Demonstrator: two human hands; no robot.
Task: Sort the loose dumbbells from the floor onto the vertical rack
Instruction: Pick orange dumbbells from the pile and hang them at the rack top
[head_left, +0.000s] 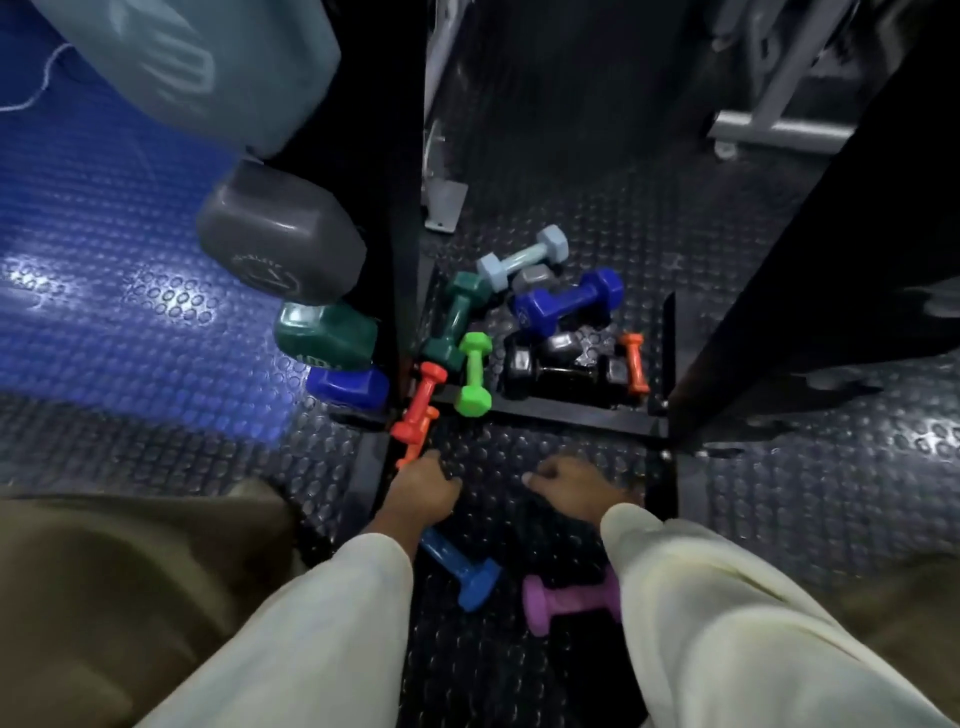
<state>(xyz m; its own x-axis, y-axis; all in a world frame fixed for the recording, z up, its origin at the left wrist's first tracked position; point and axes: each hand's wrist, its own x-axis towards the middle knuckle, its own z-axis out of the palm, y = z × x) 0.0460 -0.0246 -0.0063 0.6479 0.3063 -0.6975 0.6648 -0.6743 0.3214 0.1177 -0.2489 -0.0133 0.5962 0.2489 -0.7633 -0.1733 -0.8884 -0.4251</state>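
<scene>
Glossy hex-ended dumbbells are racked at left, on the rack: grey, green, blue. Loose ones are heaped on studded rubber flooring inside the base frame. The left hand is curled beside the orange dumbbell; the right hand is loosely curled; grips cannot be told. The purple dumbbell is half hidden by a sleeve.

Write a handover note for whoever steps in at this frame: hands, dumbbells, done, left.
Left hand and right hand: low over the floor, blurred, grip unclear.
On the rack's left side: grey, dark green and blue dumbbell heads.
Loose: green dumbbell, red dumbbell, pile behind the base bar; blue dumbbell and purple dumbbell near the sleeves.
Left: nearly all.
</scene>
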